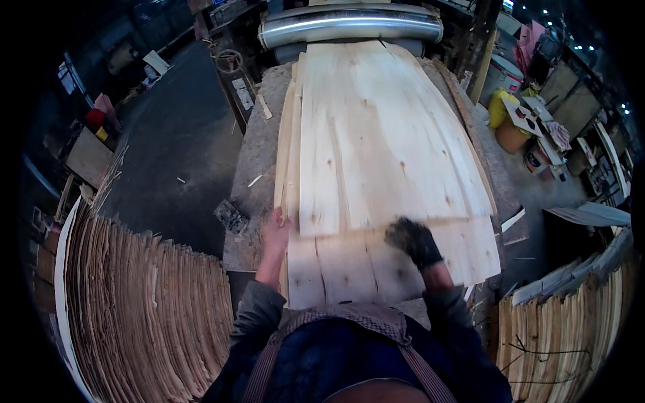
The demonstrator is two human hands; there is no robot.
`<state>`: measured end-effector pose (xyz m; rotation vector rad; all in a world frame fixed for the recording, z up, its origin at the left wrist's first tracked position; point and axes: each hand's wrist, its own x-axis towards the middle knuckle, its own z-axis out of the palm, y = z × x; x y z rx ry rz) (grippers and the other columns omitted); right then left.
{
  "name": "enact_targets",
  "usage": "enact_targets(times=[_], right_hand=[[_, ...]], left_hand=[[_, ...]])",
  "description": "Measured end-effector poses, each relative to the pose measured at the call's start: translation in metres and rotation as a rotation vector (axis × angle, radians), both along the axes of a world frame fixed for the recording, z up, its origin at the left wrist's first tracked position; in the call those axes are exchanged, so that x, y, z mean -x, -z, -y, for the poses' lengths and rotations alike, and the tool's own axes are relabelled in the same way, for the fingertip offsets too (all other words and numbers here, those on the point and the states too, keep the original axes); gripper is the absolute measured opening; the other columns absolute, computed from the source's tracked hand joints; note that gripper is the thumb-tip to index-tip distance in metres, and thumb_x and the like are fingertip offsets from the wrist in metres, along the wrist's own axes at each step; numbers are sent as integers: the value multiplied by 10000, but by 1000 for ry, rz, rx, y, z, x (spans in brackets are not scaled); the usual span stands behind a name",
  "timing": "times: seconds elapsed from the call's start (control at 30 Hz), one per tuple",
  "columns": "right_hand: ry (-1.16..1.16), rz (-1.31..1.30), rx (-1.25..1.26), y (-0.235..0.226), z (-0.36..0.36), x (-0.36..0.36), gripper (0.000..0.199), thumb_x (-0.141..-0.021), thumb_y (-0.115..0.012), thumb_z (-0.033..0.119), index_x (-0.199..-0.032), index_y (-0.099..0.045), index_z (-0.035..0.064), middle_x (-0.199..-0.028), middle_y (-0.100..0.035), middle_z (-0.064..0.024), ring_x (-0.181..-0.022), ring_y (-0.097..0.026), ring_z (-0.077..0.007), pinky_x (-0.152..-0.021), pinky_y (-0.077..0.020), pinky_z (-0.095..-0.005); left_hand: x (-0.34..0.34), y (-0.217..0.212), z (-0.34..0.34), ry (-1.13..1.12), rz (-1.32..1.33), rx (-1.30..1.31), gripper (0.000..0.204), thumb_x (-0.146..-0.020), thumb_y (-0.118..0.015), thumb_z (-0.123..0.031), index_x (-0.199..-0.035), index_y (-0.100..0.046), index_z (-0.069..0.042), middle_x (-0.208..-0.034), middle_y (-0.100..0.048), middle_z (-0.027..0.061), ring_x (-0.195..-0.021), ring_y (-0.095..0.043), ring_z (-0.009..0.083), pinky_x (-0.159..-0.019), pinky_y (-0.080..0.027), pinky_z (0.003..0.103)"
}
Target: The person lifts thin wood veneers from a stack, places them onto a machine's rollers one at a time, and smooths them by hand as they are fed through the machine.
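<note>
Thin, pale wood veneer sheets (396,134) lie stacked in front of me, with knots and long splits in them. The top one sits farther forward, so a lower veneer sheet (349,269) shows at the near end. My bare left hand (274,238) is at the left edge of the stack, its thumb and fingers apart and slightly blurred. Over the near edge of the top sheet is my right hand (415,243) in a black glove. Motion smears its fingers, and whether they touch or grip the wood is unclear.
Beyond the sheets, a shiny metal roller (349,28) spans the machine. A worn table (259,148) bears the sheets and wood scraps. Tall veneer stacks stand at the left (148,302) and right (564,336). Buckets and a yellow bag (498,107) are at the far right.
</note>
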<state>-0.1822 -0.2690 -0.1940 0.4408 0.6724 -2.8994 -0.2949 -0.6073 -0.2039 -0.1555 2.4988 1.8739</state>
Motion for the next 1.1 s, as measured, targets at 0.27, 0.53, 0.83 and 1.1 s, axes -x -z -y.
enact_targets(times=[0.27,0.53,0.83,1.1], right_hand=[[17,-179,-195,18,-10,178,255,-868,-483,146,-1073,-469,-5,-1088,-538,-194,-1003,-541,-346,-846,-465,-493],[-220,-82,-165,16,38,108,276,-862,-486,85,-1120,-442,-3,-1096,-531,-191,-1032,-526,-346,-907,-425,-495],[-480,91,-118,-25,56,-73,389,-874,-468,143,-1227,-397,-4,-1198,-479,-228,-1089,-491,-367,-925,-407,-463],[-324,302,-45,8,52,-153,299,-897,-453,202,-1098,-530,-5,-1028,-592,-174,-970,-566,-278,-826,-466,-380]], left_hand=[[-43,32,-11,149,-165,510,750,-736,-650,-154,-1313,-226,70,-1344,-268,260,-1254,-279,349,-1041,-237,343],[-43,29,1,136,85,11,663,-737,-600,-14,-1313,-276,35,-1308,-369,177,-1212,-364,246,-994,-304,295],[-39,-15,-9,111,224,-609,591,-717,-451,159,-1283,-345,24,-1258,-449,129,-1136,-457,187,-942,-360,272],[-34,-63,-18,174,-4,-631,653,-671,-388,192,-1296,-323,14,-1144,-545,161,-1024,-547,217,-849,-453,297]])
